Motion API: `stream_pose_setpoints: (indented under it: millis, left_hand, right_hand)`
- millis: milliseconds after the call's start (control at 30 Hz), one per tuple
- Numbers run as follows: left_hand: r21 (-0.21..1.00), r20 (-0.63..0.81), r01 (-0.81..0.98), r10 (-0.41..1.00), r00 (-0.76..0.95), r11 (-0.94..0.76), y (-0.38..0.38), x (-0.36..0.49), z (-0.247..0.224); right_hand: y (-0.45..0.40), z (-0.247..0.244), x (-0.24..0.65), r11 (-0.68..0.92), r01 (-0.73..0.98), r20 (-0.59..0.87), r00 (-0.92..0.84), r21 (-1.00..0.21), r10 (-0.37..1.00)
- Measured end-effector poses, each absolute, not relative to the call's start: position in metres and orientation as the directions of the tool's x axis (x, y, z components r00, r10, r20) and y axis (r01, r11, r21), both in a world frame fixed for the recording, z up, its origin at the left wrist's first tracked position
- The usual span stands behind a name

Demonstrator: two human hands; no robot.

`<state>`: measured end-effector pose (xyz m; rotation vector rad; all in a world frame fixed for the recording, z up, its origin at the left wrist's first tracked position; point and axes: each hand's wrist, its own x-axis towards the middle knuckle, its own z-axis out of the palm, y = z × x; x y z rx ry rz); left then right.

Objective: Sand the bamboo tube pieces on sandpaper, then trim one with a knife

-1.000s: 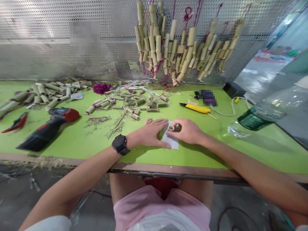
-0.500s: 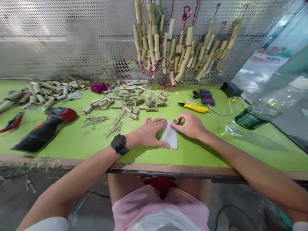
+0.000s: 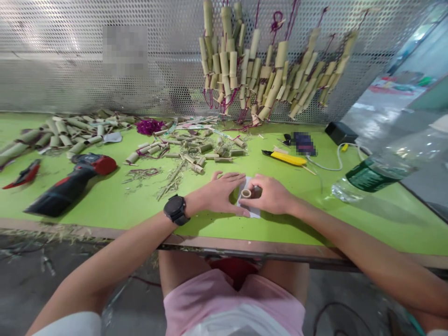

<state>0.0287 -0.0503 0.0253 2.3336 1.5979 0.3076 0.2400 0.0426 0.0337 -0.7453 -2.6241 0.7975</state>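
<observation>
Pinching a bamboo ring [image 3: 246, 193], right hand [image 3: 276, 195] faces wide-spread left hand [image 3: 221, 193]; drill [image 3: 72, 185] at frame left, bottle [image 3: 374, 173] right, table edge [image 3: 217, 242] below.

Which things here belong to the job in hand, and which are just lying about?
In use:
- short bamboo piece, in the right hand
- white sheet under it, left hand at its edge

Lying about, it seems:
- yellow knife
- black-and-red power tool
- plastic bottle
- purple bundle

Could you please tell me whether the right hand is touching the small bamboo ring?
Touching: the head view shows the right hand gripping the small bamboo ring between thumb and fingers.
</observation>
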Motion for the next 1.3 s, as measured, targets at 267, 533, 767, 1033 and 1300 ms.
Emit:
stream_pose_setpoints:
  millis: [267, 533, 767, 1033, 1300]
  left_hand:
    - [0.231, 0.404, 0.876, 0.861, 0.31, -0.423, -0.049, 0.027, 0.037]
    - [0.18, 0.594, 0.846, 0.741, 0.313, -0.501, -0.048, 0.031, 0.034]
    - [0.159, 0.685, 0.843, 0.673, 0.28, -0.513, -0.047, 0.031, 0.034]
    - [0.166, 0.704, 0.833, 0.655, 0.275, -0.528, -0.048, 0.033, 0.033]
    - [0.176, 0.688, 0.824, 0.666, 0.288, -0.539, -0.047, 0.033, 0.031]
  right_hand:
    - [0.062, 0.038, 0.251, 0.311, 0.147, 0.082, -0.782, -0.939, 0.618]
    - [0.06, 0.037, 0.25, 0.186, 0.093, 0.046, -0.776, -0.978, 0.63]
    - [0.058, 0.038, 0.25, 0.057, 0.05, 0.002, -0.732, -0.997, 0.681]
    - [0.054, 0.042, 0.247, 0.18, 0.041, 0.089, -0.75, -0.983, 0.655]
    - [0.055, 0.037, 0.247, 0.238, 0.065, 0.11, -0.75, -0.969, 0.653]
